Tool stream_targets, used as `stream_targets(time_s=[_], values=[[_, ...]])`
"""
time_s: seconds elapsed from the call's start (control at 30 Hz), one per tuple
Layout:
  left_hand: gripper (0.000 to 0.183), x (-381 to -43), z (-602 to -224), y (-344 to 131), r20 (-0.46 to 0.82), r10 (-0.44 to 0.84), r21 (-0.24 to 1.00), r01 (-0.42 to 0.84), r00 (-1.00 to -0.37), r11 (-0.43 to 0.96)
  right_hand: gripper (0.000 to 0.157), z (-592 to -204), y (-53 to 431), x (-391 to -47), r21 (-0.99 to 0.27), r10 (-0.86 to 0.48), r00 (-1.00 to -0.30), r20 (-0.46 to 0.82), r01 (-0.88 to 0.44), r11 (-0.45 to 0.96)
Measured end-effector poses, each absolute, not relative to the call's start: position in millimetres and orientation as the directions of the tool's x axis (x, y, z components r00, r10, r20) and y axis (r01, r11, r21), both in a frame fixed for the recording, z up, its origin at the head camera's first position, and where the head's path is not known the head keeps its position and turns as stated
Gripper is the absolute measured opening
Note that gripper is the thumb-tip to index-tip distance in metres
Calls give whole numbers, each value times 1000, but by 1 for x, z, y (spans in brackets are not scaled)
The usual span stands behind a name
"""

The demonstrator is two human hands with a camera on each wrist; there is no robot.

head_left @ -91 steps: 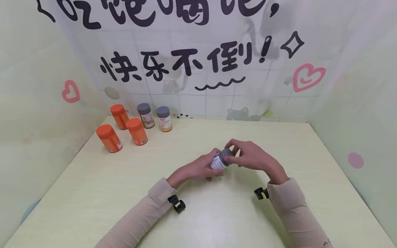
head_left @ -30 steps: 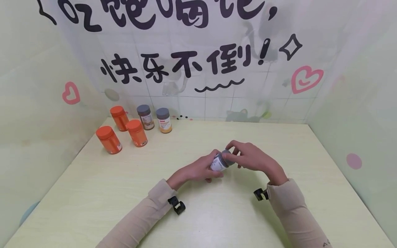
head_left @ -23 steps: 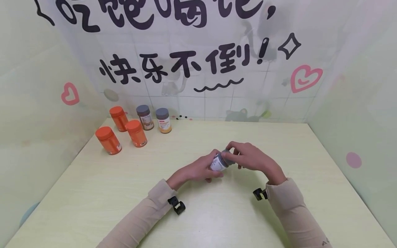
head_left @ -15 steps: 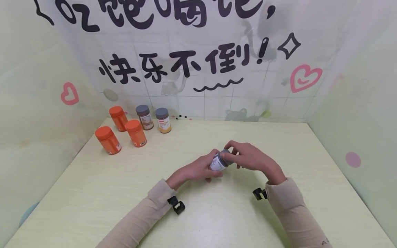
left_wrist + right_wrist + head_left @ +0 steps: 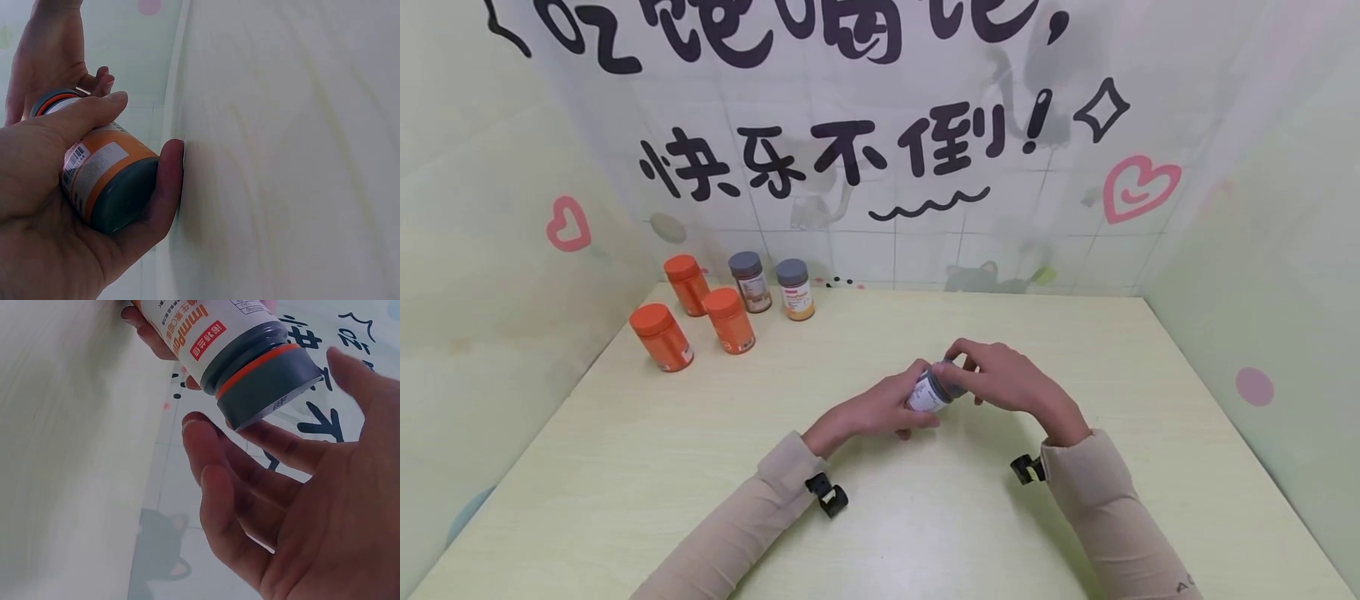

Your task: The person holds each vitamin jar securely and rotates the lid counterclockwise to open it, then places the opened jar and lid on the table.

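Note:
My left hand (image 5: 887,406) grips a supplement bottle (image 5: 927,396) above the middle of the table, its fingers wrapped round the labelled body. The bottle lies tilted, with its dark grey base toward the left palm in the left wrist view. Its grey cap (image 5: 269,381) points toward my right hand (image 5: 1011,379). An orange band shows between cap and bottle neck. The right thumb and index finger are at opposite sides of the cap; the other right fingers curl loosely beneath it in the right wrist view. The thumb partly hides the cap in the head view.
At the back left of the pale table (image 5: 880,517) stand several orange jars (image 5: 661,337) and two grey-capped bottles (image 5: 795,292) (image 5: 750,283). A printed cloth (image 5: 850,150) hangs behind the table, with cloth sides at left and right.
The left hand and bottle stay in nearly the same place. The right thumb and fingers shift slightly round the cap. The jars and bottles at the back stay put.

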State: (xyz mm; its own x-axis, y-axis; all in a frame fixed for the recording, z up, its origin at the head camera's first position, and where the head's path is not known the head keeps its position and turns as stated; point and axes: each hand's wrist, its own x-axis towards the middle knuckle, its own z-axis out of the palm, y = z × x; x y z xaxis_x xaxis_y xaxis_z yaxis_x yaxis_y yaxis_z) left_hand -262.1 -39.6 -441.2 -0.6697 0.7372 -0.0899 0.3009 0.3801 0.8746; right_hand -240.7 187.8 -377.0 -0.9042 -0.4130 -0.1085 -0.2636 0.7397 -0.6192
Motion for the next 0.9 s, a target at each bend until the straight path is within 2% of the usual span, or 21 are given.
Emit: stream_targets(time_s=[0.3,0.53,0.9], values=[[53,-261,-440,-39,-81,744,876,309,-663,370,42,-378,187,-242,-579,-394,-912,-115,-260,773],[55,-262,-440,-39,-85,741,878,303,-666,372,47,-378,187,-241,-573,-375,-920,-112,-248,781],[54,-262,-440,-39,-77,741,874,313,-667,373,44,-377,188,-241,-592,-410,-905,-115,-269,760]])
